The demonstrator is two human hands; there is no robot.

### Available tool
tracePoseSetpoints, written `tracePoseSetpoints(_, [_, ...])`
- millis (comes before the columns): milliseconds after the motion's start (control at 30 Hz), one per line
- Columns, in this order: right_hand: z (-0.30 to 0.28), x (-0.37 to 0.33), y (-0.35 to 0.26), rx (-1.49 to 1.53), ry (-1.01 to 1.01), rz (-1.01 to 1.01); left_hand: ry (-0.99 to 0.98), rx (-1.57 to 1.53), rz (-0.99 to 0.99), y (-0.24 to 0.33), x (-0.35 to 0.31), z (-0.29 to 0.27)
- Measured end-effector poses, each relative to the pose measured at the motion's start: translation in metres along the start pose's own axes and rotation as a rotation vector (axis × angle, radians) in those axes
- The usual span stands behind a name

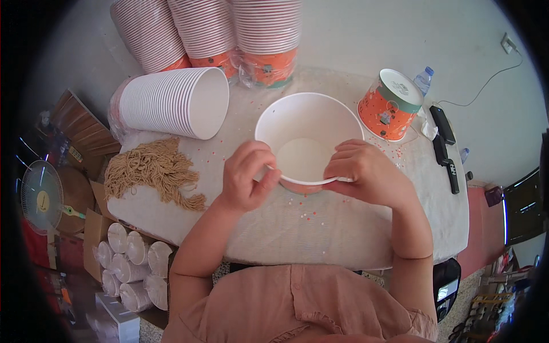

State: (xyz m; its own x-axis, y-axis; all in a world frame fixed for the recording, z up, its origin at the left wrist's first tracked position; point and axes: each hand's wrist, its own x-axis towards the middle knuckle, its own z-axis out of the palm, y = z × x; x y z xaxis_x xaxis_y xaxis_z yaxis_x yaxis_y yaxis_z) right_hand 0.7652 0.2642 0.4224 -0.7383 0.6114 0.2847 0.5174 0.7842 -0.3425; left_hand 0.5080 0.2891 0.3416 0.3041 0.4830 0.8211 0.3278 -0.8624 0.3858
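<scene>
Head view, and straight to the middle of the frame: there's the tub (309, 134), white inside, with both hands on its near rim. The left hand (249, 174) comes in from the lower left, fingers curled, thumb and forefinger pinching the lip. The right hand (369, 171) has the rim too, fingers over the inner side, thumb underneath on the outside. Something pale shows at that right thumb; cord or just the edge, I can't tell.

How far along? Look to the upper right: an upturned tub (380, 114), orange and green, seems the one finished piece, with what looks like a thin loop on its side. The one in hand I'd call partway, work at the rim under way, and no loop visible on it. Specks (309, 216) of orange and white dot the table (286, 243) below it and again near the upturned tub, perhaps punched-out bits. Plenty left, by the look of it: a cord pile (154, 168) at centre left, a stack (166, 103) lying above that, and three upright stacks (206, 34) along the top edge.

Now the pointing. The tub's mouth faces up toward the camera; its floor shows low inside, with a sliver of orange outer wall below the near rim. So its base-to-mouth axis runs close to upright. Whether the base sits flat is hidden. The upturned tub faces the opposite way, base uppermost, while the lying stack's long axis runs sideways, mouth to the right.
</scene>
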Motion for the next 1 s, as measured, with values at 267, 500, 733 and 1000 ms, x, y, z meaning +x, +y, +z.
tracePoseSetpoints(267, [0.000,0.001,0.013,-0.008,0.113,-0.008,0.160,-0.014,-0.047,-0.014,0.002,-0.001])
tracePoseSetpoints(500, [0.005,0.003,0.010,0.065,0.168,0.053,-0.006,-0.049,-0.055,-0.001,-0.001,0.008])
tracePoseSetpoints(733, [0.002,0.001,0.014,0.039,0.173,0.017,-0.028,-0.141,-0.096,-0.007,0.003,0.001])
tracePoseSetpoints(1000, [0.015,0.006,0.005,0.064,0.169,0.089,-0.022,-0.045,-0.055,0.013,0.004,0.017])
